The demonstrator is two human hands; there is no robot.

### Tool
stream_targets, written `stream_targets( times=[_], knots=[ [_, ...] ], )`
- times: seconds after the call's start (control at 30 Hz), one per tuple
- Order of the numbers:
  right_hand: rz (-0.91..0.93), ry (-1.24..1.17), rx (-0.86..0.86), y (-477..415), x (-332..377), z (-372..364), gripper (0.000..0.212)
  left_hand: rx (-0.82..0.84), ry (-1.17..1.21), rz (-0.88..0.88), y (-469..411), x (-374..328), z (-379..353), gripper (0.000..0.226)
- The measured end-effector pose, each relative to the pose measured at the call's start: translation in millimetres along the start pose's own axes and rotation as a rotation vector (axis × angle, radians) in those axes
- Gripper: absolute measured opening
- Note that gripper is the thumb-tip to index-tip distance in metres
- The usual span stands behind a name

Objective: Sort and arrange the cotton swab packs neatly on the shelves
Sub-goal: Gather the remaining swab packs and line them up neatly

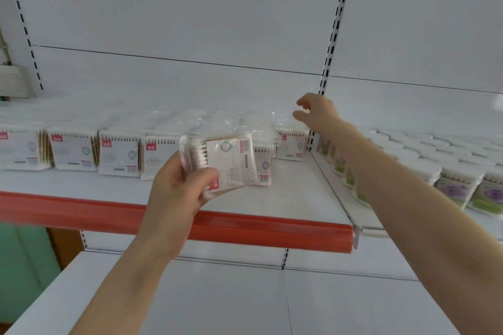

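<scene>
My left hand (179, 193) grips a small stack of cotton swab packs (231, 160) in clear wrap with white labels, held above the front of the shelf (285, 198). A row of like packs (73, 152) stands along the shelf's back on the left. One more pack (291, 144) stands at the shelf's right end. My right hand (315, 111) reaches out above that pack, fingers loosely curled, holding nothing.
A red price rail (81, 212) runs along the shelf's front edge. On the neighbouring shelf to the right stand round swab tubs with purple and green labels (457, 187). A slotted upright (334, 27) divides the two bays. A lower white shelf (217, 302) lies below.
</scene>
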State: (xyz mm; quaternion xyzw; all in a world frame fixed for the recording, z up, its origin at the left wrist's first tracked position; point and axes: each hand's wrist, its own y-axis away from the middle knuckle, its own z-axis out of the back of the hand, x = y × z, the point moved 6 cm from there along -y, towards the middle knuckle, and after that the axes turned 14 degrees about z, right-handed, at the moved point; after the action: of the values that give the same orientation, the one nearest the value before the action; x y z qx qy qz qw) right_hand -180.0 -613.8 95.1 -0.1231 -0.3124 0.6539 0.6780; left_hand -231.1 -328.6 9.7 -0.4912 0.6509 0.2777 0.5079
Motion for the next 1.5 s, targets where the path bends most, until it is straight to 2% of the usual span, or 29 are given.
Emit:
stream_targets(
  times=[0.07, 0.13, 0.23, 0.33, 0.4, 0.47, 0.53, 0.6, 0.63, 0.7, 0.8, 0.93, 1.23, 1.5],
  knots=[
    [0.046, -0.138, -0.127, 12, 25, 25, 0.028, 0.002, -0.037, -0.015, -2, -3, -2, 0.019],
    [0.103, -0.376, -0.153, 30, 53, 41, 0.012, -0.003, -0.084, -0.038, -5, -5, -7, 0.02],
    [0.201, -0.581, -0.013, 63, 95, 56, 0.003, -0.014, -0.177, -0.096, -9, -10, -19, 0.021],
    [0.264, -0.557, 0.219, 95, 121, 54, 0.018, 0.045, -0.253, -0.188, -8, -15, -38, 0.02],
    [0.242, -0.55, 0.272, 110, 120, 49, 0.021, 0.075, -0.296, -0.241, -7, -16, -50, 0.019],
    [0.171, -0.531, 0.183, 117, 104, 49, 0.021, 0.05, -0.368, -0.32, -4, -14, -56, 0.019],
    [0.029, -0.532, -0.016, 121, 78, 54, 0.02, -0.028, -0.528, -0.497, 3, -10, -55, 0.013],
    [-0.094, -0.549, -0.243, 120, 55, 56, 0.019, -0.053, -0.791, -0.666, 11, 5, -56, 0.026],
    [-0.136, -0.519, -0.319, 118, 46, 54, 0.019, -0.038, -0.921, -0.697, 11, 17, -56, 0.034],
    [-0.201, -0.388, -0.36, 108, 30, 42, 0.022, -0.013, -1.098, -0.655, 8, 37, -55, 0.043],
    [-0.287, -0.22, -0.239, 82, 8, 12, 0.011, -0.034, -1.191, -0.66, 4, 50, -53, 0.042],
    [-0.319, -0.146, -0.011, 58, -9, -21, 0.035, -0.076, -1.222, -0.705, 1, 51, -51, 0.038],
    [-0.4, -0.283, 0.031, 44, -37, -49, 0.039, -0.086, -1.227, -0.732, 0, 54, -50, 0.036],
    [-0.358, -0.137, 0.129, 43, -22, -46, 0.042, -0.097, -1.241, -0.776, 1, 55, -50, 0.038]
  ],
)
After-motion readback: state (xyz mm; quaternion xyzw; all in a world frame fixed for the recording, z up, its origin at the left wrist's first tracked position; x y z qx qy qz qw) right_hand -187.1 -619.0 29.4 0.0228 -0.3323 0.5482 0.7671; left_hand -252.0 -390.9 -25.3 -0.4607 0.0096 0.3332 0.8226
